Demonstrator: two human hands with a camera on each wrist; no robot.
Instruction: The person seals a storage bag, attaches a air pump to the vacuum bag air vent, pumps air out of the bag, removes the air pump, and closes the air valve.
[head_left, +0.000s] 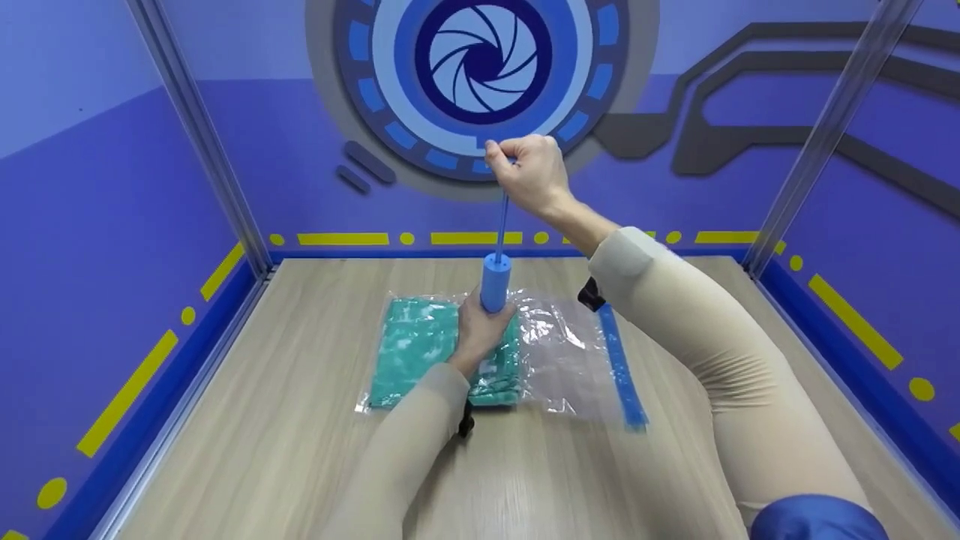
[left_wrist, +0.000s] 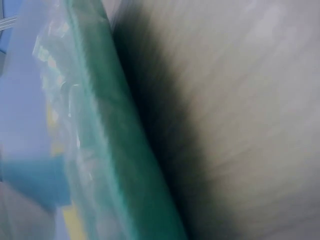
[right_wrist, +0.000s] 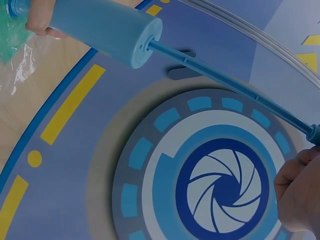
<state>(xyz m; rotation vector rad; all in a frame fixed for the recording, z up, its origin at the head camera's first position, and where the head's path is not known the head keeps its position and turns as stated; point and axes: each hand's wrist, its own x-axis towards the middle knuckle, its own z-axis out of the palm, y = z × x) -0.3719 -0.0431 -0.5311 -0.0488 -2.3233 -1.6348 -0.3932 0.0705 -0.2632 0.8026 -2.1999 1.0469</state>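
Note:
A blue hand pump [head_left: 495,281] stands upright over a clear plastic bag [head_left: 566,352] with folded green cloth [head_left: 412,341] inside. My left hand [head_left: 478,330] grips the lower part of the pump's barrel, close over the cloth; the pump's bottom end is hidden behind it. High above, my right hand [head_left: 534,172] is curled round the handle, which the fingers mostly cover. Between the two hands, the thin blue rod [right_wrist: 225,82] is drawn far out of the barrel. The left wrist view is blurred and shows the edge of the green cloth [left_wrist: 125,155] in its plastic.
A blue closure strip [head_left: 624,375] runs along the bag's right edge. Under everything lies a wood-grain table [head_left: 262,450]. Blue printed walls [head_left: 97,247] with metal corner posts [head_left: 202,127] enclose the back and sides.

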